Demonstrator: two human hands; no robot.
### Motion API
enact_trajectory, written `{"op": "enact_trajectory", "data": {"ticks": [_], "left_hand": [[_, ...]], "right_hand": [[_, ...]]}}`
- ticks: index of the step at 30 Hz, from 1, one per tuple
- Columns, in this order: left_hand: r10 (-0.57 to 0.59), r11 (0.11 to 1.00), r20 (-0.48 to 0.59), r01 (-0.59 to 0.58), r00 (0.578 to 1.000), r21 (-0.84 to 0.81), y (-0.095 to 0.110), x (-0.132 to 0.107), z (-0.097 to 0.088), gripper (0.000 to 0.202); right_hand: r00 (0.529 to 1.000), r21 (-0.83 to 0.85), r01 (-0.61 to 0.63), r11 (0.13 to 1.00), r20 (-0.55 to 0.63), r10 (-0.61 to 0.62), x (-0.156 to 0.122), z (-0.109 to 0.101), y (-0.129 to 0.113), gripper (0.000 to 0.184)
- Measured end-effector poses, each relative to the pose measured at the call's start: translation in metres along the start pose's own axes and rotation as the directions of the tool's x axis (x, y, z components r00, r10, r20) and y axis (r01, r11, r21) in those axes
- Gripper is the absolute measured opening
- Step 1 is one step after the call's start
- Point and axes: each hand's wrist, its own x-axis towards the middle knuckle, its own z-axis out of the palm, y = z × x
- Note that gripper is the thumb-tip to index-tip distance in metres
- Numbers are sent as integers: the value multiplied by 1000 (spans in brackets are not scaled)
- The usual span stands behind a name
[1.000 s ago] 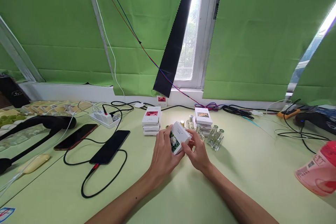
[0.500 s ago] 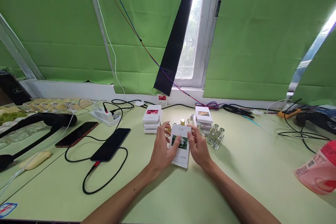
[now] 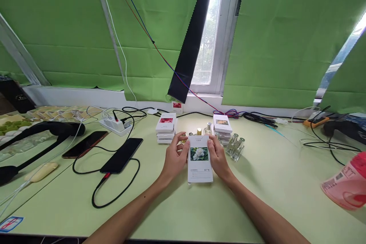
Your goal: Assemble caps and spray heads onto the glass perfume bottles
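A white perfume box [image 3: 199, 166] with a white flower printed on it is held between both hands, its front turned up toward me. My left hand [image 3: 175, 159] grips its left edge, thumb near the upper corner. On the right edge, my right hand [image 3: 219, 158] presses with the thumb at the front. Several glass perfume bottles [image 3: 236, 148] stand just beyond and to the right, some partly hidden by the box and hands. Behind the left hand rises a stack of white boxes [image 3: 166, 122] with a red picture; another stack [image 3: 222, 124] with an orange picture is behind the right hand.
Left of the hands lie a black phone [image 3: 122, 155] on a cable, a second phone [image 3: 85, 145] and a white power strip [image 3: 116, 126]. A pink package [image 3: 347, 183] stands at the far right. Coiled black cables [image 3: 259, 120] run along the wall.
The box has turned slightly and straightened, so its printed front faces me more squarely. My left thumb has moved off the picture to the left edge.
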Motion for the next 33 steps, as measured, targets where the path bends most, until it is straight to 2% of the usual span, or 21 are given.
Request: {"op": "enact_trajectory", "data": {"ticks": [5, 11, 14, 18, 23, 28, 30, 33], "left_hand": [[-20, 1000, -17, 20, 1000, -15, -1, 0, 0, 51], [9, 999, -20, -8, 1000, 31, -2, 0, 0, 50], [58, 996, -21, -56, 998, 75, -2, 1, -1, 45], [179, 970, -10, -174, 984, 168, 0, 1, -3, 32], [329, 914, -26, -312, 944, 258, 5, -3, -4, 19], [505, 839, -42, -478, 862, 260, 7, -5, -8, 12], [549, 813, -52, -518, 834, 267, 7, -5, -10, 14], [575, 790, -59, -536, 816, 297, 7, -4, -13, 24]], "right_hand": [[1000, 14, 3, 1000, 5, -3, 0, 1, 1, 31], [999, -32, 45, 998, -4, -45, -1, 1, 1, 31], [998, -37, 65, 997, 26, -64, -3, 2, -1, 31], [992, 21, 97, 995, 77, -99, -7, 4, -2, 28], [977, -24, 196, 980, 90, -193, -11, 7, 0, 23], [929, -159, 368, 916, 101, -356, -13, 8, 3, 25], [900, -170, 435, 884, 124, -418, -13, 9, 3, 24], [859, -198, 511, 836, 133, -494, -13, 11, 4, 21]]}}
